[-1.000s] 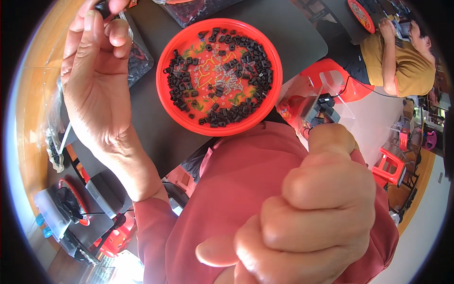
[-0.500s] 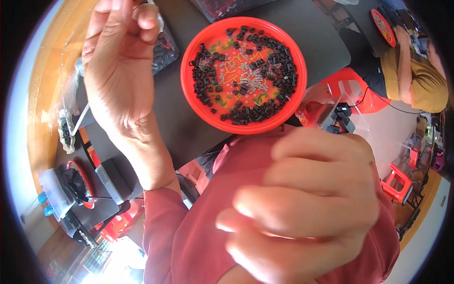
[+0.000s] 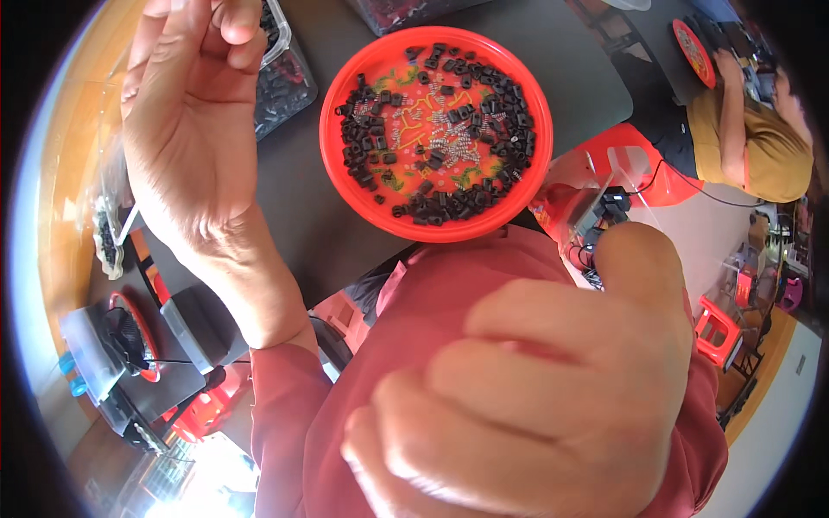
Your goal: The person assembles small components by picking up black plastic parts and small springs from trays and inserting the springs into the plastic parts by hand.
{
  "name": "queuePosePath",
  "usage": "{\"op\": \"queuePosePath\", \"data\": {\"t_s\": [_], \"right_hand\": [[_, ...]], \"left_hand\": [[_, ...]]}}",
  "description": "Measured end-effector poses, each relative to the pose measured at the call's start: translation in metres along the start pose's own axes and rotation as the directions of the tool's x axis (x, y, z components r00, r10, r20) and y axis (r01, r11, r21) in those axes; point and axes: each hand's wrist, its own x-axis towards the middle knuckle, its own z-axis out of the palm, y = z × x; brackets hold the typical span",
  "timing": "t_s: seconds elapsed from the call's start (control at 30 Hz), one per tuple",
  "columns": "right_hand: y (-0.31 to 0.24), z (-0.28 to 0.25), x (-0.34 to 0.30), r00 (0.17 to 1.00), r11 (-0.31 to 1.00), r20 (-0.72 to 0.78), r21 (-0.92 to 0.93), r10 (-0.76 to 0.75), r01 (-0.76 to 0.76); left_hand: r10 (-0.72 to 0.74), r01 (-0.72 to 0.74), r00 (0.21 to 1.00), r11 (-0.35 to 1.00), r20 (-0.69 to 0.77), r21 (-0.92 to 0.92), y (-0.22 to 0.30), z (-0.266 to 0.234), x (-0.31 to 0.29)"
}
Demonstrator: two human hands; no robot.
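1. Working, by the look of it, with small black parts (image 3: pixel 458 205) and tiny silver springs (image 3: pixel 456 144).
2. Locating both: lying loose inside a round red tray (image 3: pixel 449 231) on the dark worktop (image 3: pixel 591 91). Noting black parts crowding toward the right and near edges, springs gathering around the middle.
3. Judging good technique: pinching one part at a time with light fingertip pressure; turning it to a known facing before bringing the hands together; teasing springs apart singly, allowing for possible snagging; working above the tray so as to catch drops rather than losing them to the floor.
4. Recording left of the two hands: holding left hand (image 3: pixel 190 125) up at upper left, beside a clear plastic tub (image 3: pixel 300 97) of dark pieces; showing palm and inner wrist, bending fingers about halfway in. Losing the fingertips past the top edge, so not telling whether gripping anything.
5. Recording the other: hovering right hand (image 3: pixel 535 397) before the red top (image 3: pixel 380 337), nearest the camera and blurring; curling fingers into a loose fist, knuckles outward. Hiding the palm side, so not telling how tightly closing or what, if anything, holding.
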Motion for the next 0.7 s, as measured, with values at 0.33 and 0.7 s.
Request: {"op": "queuePosePath", "data": {"t_s": [0.33, 0.7], "right_hand": [[0.112, -0.002, -0.006, 0.948, 0.853, -0.052, -0.424, 0.313, -0.304], [0.207, 0.031, -0.01, 0.952, 0.804, 0.047, -0.549, 0.303, -0.229]], "left_hand": [[0.025, -0.023, 0.999, 0.998, -0.035, 0.057, 0.004, 0.002, -0.005], [0.138, -0.104, 0.987, 0.939, -0.082, 0.329, -0.002, 0.001, -0.004]]}}
